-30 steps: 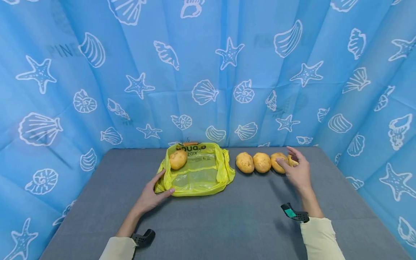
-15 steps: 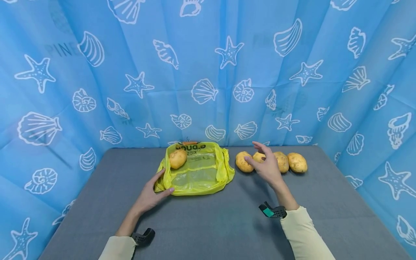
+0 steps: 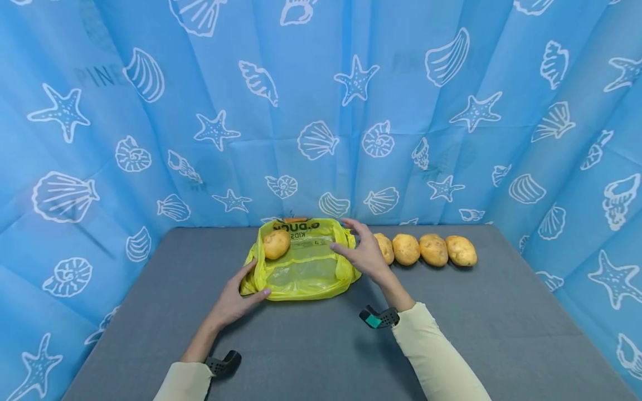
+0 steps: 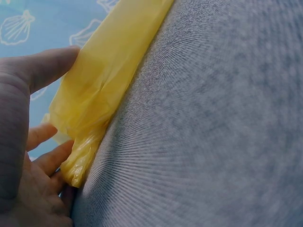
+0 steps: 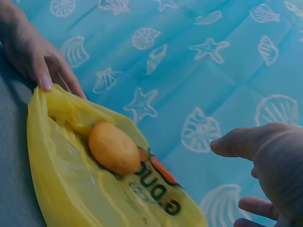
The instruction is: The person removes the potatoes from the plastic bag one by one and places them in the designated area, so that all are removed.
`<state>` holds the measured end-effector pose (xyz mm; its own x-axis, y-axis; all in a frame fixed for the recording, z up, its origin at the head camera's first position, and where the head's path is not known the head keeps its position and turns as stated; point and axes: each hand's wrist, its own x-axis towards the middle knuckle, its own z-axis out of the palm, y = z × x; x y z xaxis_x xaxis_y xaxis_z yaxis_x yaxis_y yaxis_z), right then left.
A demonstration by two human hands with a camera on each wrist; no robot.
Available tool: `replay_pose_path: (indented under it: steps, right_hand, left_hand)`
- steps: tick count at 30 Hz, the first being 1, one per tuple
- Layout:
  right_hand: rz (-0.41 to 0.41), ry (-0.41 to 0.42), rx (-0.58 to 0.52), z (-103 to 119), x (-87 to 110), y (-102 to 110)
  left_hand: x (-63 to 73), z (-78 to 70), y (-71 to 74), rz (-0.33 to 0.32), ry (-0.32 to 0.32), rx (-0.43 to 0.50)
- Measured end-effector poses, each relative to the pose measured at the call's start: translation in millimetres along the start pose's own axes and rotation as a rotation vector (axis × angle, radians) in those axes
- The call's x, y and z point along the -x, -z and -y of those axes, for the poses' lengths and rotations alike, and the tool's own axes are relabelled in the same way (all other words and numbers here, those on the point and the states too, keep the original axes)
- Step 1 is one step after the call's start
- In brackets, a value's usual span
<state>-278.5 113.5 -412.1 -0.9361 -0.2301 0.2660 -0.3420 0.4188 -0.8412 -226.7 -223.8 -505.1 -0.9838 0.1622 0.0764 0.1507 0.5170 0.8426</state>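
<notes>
A yellow plastic bag (image 3: 301, 273) lies with its mouth spread wide, and one potato (image 3: 276, 244) rests inside at its left end. My left hand (image 3: 233, 299) holds the bag's left end, thumb on the front side and fingers round the corner; the left wrist view shows the fingertips against the gathered plastic (image 4: 83, 156). My right hand (image 3: 368, 253) is over the bag's right rim, thumb and fingers apart, with nothing between them. In the right wrist view its thumb (image 5: 236, 143) stands clear of the plastic. Just right of this hand, a potato (image 3: 385, 249) is partly hidden.
Several potatoes stand in a row to the right of the bag, ending with the rightmost potato (image 3: 461, 251). A grey cloth (image 3: 301, 351) covers the table. Behind it hangs a blue curtain (image 3: 311, 184) printed with shells and starfish.
My right hand has travelled left, from over the right end of the potato row to the bag's right rim, with nothing in it. The left hand and the bag have stayed in place.
</notes>
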Motion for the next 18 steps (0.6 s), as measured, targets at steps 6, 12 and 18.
replay_pose_path:
  steps: [6,12,18]
  right_hand:
    - [0.051,-0.017,-0.043,3,-11.6,-24]
    - [0.075,-0.038,-0.086,2,-22.4,-47]
    - [0.105,-0.056,-0.126,-1,-30.6,-67]
  left_hand:
    - [-0.4,0.8,-0.2,0.0,-0.005,0.016]
    - [-0.7,1.4,0.0,0.002,-0.011,0.021]
    - [-0.4,0.0,0.2,0.005,0.002,0.012]
